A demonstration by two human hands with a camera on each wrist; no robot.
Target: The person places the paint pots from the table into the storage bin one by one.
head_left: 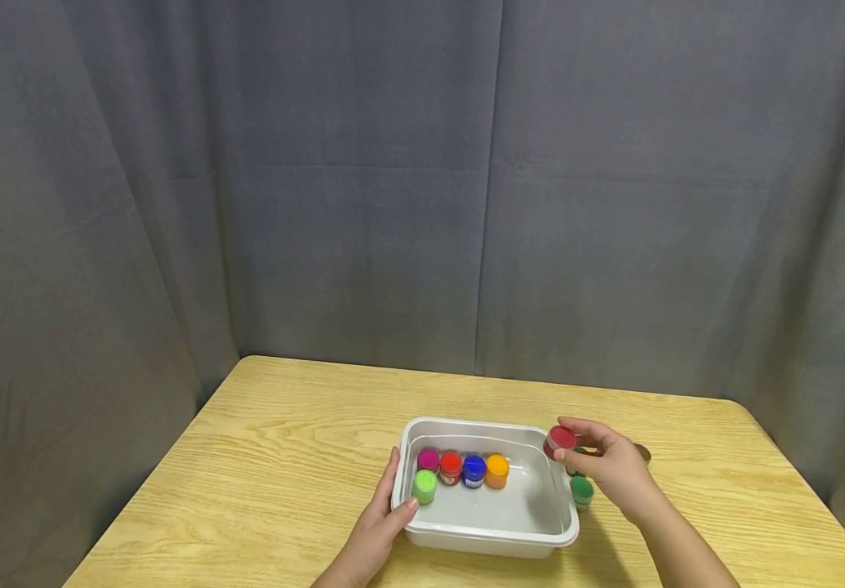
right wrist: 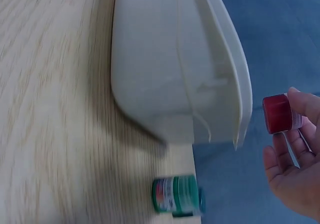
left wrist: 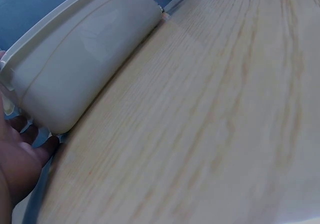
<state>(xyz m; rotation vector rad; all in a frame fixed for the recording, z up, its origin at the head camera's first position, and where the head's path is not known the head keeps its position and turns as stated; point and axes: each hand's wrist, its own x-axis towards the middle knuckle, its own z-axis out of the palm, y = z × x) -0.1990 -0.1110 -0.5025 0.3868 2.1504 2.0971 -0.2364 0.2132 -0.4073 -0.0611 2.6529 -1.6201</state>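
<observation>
A white plastic tray [head_left: 491,535] stands on the table, with small paint jars inside: a magenta jar [head_left: 428,460], a red jar [head_left: 451,465], a blue jar [head_left: 473,470], an orange jar [head_left: 497,471] and a light green jar [head_left: 425,486]. My left hand [head_left: 378,523] holds the tray's left side, thumb over the rim and fingers along the outer wall. Above the right rim, my right hand [head_left: 616,469] pinches a dark red paint jar [head_left: 560,439] between thumb and fingers. That jar shows clear of the tray in the right wrist view [right wrist: 277,114].
Just right of the tray, a green paint jar [head_left: 581,491] stands on the wooden table [head_left: 304,425]. A darker green jar and a brownish jar [head_left: 643,452] are partly hidden by the right hand. Grey curtains [head_left: 363,204] hang behind the table and at both sides.
</observation>
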